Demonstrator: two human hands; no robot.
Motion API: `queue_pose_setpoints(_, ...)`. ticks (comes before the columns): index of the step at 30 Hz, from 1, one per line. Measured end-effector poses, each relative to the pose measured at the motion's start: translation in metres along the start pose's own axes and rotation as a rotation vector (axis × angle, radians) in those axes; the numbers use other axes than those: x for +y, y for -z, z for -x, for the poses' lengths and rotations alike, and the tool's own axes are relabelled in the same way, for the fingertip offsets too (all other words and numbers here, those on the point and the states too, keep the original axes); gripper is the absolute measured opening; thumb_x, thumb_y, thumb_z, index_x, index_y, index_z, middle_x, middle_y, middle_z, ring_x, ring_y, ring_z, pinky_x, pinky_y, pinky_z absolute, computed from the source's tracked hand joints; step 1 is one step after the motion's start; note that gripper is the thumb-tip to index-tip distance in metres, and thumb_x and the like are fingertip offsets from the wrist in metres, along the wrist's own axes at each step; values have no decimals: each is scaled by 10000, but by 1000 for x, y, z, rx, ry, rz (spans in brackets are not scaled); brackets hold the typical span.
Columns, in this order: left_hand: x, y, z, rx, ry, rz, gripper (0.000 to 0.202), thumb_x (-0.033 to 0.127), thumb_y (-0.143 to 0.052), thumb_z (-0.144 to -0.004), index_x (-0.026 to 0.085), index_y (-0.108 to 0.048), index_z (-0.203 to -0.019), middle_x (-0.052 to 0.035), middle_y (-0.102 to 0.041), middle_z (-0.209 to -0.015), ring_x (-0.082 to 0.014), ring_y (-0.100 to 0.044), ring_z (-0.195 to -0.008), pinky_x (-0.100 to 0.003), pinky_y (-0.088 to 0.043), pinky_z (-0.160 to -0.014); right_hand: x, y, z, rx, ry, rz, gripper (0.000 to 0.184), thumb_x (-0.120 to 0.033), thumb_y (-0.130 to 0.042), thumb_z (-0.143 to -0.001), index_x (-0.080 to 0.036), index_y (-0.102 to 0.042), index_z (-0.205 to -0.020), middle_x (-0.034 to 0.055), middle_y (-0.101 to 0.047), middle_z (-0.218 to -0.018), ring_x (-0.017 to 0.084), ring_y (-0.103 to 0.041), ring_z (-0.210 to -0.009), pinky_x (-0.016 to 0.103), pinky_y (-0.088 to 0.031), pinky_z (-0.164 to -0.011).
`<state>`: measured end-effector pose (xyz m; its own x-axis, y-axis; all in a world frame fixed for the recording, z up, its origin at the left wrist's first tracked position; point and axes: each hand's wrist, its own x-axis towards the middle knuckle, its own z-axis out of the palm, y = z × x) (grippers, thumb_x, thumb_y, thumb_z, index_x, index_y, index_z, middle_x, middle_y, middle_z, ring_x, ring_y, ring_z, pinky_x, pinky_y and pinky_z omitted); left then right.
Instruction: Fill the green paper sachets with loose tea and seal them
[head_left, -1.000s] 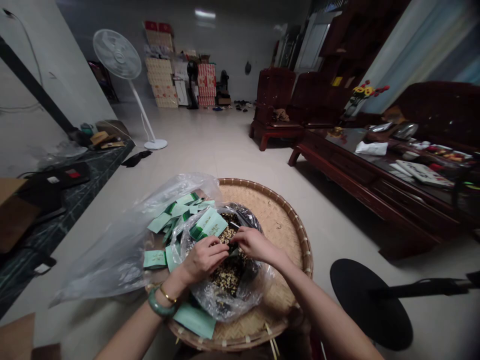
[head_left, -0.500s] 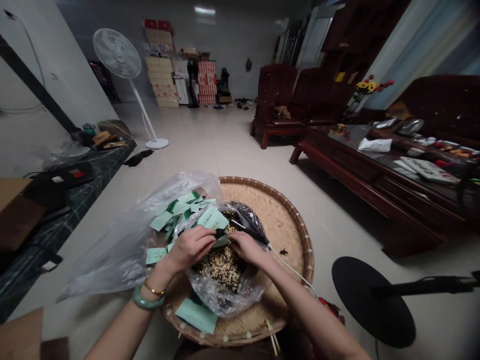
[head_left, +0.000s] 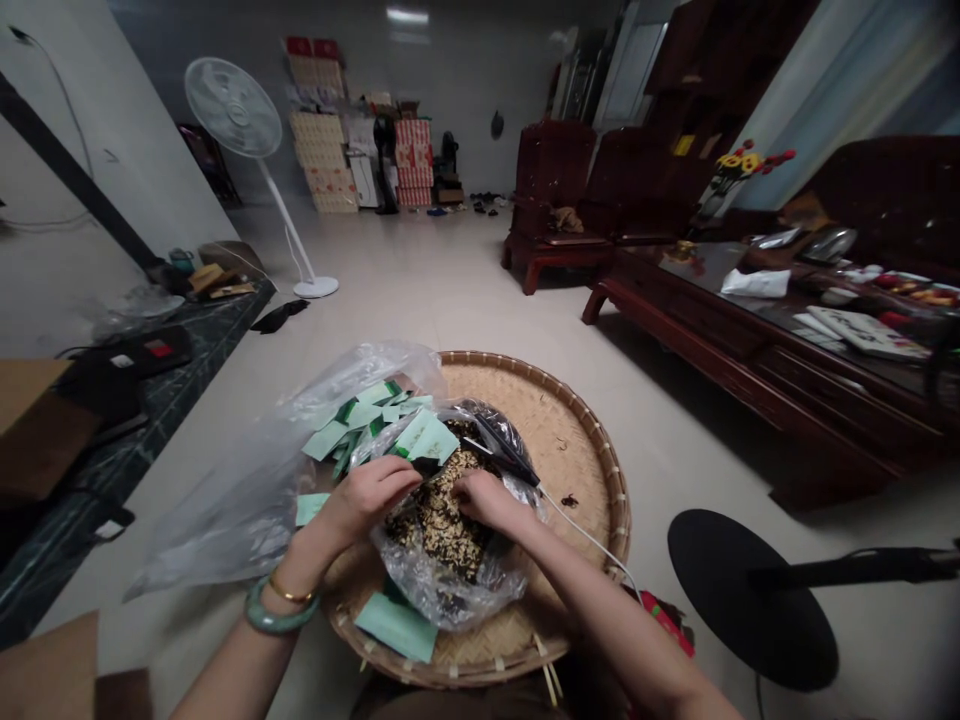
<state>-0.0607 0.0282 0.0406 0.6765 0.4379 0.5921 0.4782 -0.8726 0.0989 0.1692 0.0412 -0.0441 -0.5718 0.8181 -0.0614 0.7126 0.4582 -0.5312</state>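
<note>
A clear plastic bag (head_left: 491,598) on the round woven tray (head_left: 536,385) holds a loose dried mix (head_left: 448,530) of dark and pale bits. My left hand (head_left: 375,490) is closed over the bag's left side, with a small dark thing (head_left: 426,466) at its fingertips that I cannot make out. Across from it, my right hand (head_left: 491,500) has its fingers curled down against the mix, tips hidden. Several green packets (head_left: 367,415) lie in a larger clear bag (head_left: 247,480) to the left. One flat green packet (head_left: 397,626) rests by the tray's near rim.
A black tool (head_left: 510,455) with a white cord (head_left: 577,535) lies across the bag's right edge. At right stand a black round base (head_left: 750,600) and a dark wooden table (head_left: 690,340). A white fan (head_left: 285,220) is farther back. A cardboard box (head_left: 49,665) sits at lower left.
My hands have drawn apart slightly, the left one moving left. The green piece that was between them no longer shows there, and my right fingers are lower on the mix.
</note>
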Motion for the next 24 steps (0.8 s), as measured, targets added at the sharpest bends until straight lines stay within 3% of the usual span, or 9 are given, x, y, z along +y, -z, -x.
queue_pose_setpoints(3,7,-4,-7,-16,-15,26,171,172,-462,-934,152,-629,-908,-62,-654,-799,-130,-601,-707,-231,-506,-608,3,9,10,51,-33,-39,207,-50,-594,-751,-171,-710,-871,47,-710,-885,161,-639,-820,222,-445,-729)
queue_pose_setpoints(7,15,-8,-15,-73,-10,57,207,159,-435,-941,147,-636,-890,-63,-644,-808,-124,-591,-715,-218,-495,-619,-7,44,26,233,-90,-211,199,-53,-633,-734,-177,-724,-860,39,-727,-871,163,-655,-805,238,-470,-736)
queue_pose_setpoints(9,17,-9,-18,-93,-7,62,219,158,-428,-941,153,-641,-892,-58,-641,-813,-123,-592,-726,-216,-494,-633,-20,64,31,314,-31,-282,199,-64,-646,-735,-190,-728,-866,30,-726,-857,157,-656,-778,235,-475,-711)
queue_pose_setpoints(12,18,-14,-20,-106,12,71,214,163,-436,-936,160,-647,-896,-56,-639,-824,-128,-595,-742,-223,-496,-646,-42,85,31,334,112,-265,212,-74,-651,-751,-206,-730,-898,26,-717,-845,152,-652,-760,232,-477,-700)
queue_pose_setpoints(15,18,-17,-18,-103,38,81,207,165,-448,-931,166,-651,-893,-56,-636,-823,-132,-593,-747,-231,-499,-654,-55,91,25,295,196,-173,238,-51,-638,-761,-213,-727,-911,32,-714,-856,162,-655,-786,238,-474,-717)
queue_pose_setpoints(24,16,-20,-13,-77,47,107,217,172,-446,-934,165,-661,-903,-69,-639,-838,-138,-594,-761,-237,-502,-661,-56,81,19,324,159,-160,190,-92,-700,-747,-185,-708,-913,40,-728,-871,169,-664,-792,241,-479,-725)
